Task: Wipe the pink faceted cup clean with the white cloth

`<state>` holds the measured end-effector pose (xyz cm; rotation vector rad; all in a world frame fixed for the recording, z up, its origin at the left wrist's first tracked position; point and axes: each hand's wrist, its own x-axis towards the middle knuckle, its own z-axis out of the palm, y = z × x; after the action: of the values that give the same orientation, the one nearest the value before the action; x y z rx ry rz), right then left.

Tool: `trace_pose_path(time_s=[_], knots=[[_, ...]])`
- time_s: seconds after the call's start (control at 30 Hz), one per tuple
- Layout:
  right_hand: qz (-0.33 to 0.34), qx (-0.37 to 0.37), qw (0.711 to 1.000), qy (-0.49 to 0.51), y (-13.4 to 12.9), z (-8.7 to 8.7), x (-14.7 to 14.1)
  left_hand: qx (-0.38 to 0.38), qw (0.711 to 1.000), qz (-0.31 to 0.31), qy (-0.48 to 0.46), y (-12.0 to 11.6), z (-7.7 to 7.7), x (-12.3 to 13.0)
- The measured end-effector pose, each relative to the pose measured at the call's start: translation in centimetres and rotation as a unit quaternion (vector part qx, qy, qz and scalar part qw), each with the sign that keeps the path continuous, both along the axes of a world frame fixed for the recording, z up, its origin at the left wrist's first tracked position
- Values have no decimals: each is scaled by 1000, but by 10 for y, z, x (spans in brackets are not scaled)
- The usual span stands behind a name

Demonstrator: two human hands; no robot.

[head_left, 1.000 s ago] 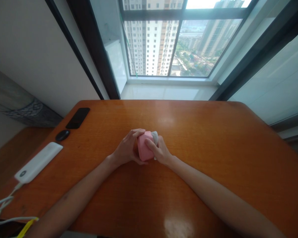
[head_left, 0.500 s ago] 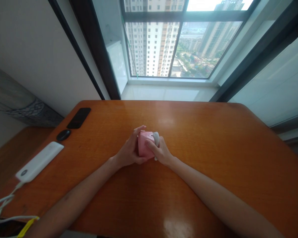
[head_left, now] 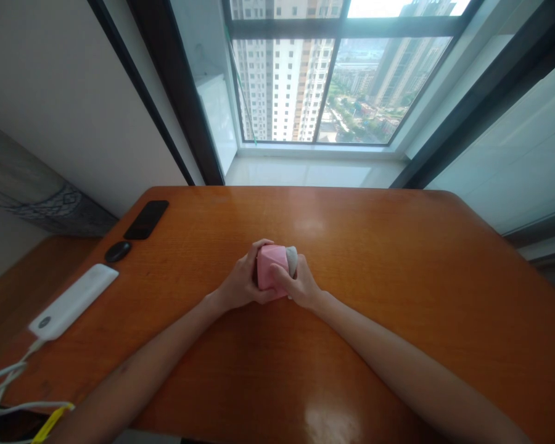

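I've got left hand (head_left: 241,282) and right hand (head_left: 305,287) fingers wrapped round this pink faceted block (head_left: 269,259), grey piece (head_left: 291,261) alongside, handling seemingly underway, unfinished.

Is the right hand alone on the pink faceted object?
No, the left hand wraps the left side of the pink faceted object while the right hand holds its right side.

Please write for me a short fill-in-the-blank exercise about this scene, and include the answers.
1. The left hand and the right hand hold one object, coloured gray and ____.
2. The cable meets a device coloured ____.
3. Tall buildings show through the ____.

Answers: pink; white; window.
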<state>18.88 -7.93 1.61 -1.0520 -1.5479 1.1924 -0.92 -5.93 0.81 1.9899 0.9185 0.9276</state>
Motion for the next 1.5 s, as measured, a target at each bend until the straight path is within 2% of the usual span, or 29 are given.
trace_pose_path(time_s=[0.1,0.17,0.27,0.37,0.47,0.57,0.67,0.73,0.8,0.9,0.97,1.07,1.13,1.2,1.33,1.5], knots=[[2,-4,1000,-12,-2,2,0,-49,998,-15,-31,-2,-2,1],[5,1,1000,-12,-3,3,0,-39,998,-17,-40,-1,-5,0],[10,6,1000,-12,-2,1,1,60,997,-25,-37,5,-10,-8],[3,-9,1000,2,1,-2,1,184,981,-52,38,12,-13,-17],[-6,-21,1000,19,5,-3,0,214,973,-37,82,14,-10,-19],[-12,-34,999,35,6,-2,0,183,982,-2,47,10,-5,-11],[-15,-51,998,45,5,-2,0,79,996,31,6,5,-2,0],[-16,-64,997,42,4,-2,0,-1,999,29,-26,2,-3,5],[-17,-78,996,37,2,-2,0,-44,998,14,-50,1,-5,7],[-16,-80,996,42,1,-2,0,-31,998,3,-56,2,-9,4],[-17,-69,996,45,2,-2,0,35,998,-8,-41,5,-12,-1],[-16,-59,997,48,3,-1,0,150,988,-34,31,9,-13,-10],[-16,-57,997,52,5,0,-1,184,979,-29,80,10,-11,-13],[-18,-57,997,54,6,-1,-1,193,977,-6,90,9,-9,-12],[-26,-46,997,64,6,-5,0,152,987,23,40,3,-2,-1],[-34,-17,998,52,3,-10,1,-12,998,55,2,-7,2,8]])
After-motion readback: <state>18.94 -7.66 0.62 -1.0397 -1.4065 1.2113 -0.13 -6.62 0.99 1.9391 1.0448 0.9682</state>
